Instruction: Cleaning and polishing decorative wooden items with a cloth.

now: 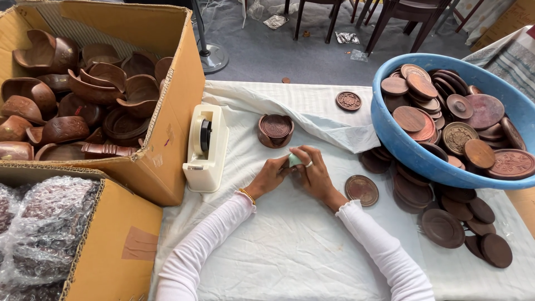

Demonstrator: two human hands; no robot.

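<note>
White-clothed table (290,251) carries both hands: left hand (271,175) and right hand (313,174) pinch a small pale-green piece (293,160).

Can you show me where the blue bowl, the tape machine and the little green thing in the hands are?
blue bowl (390,131), head view, on its bare outer wall.
tape machine (214,146), head view, on its cream body.
little green thing (294,160), head view, on the part showing between both hands.

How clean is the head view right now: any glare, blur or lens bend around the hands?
Head view: soft, even daylight, faint shadows only; both hands, left hand and right hand, sharp around a small pale green thing; mild sheen on the bubble wrap; wide-angle bend curves the blue basin and cardboard box at the edges.
</note>
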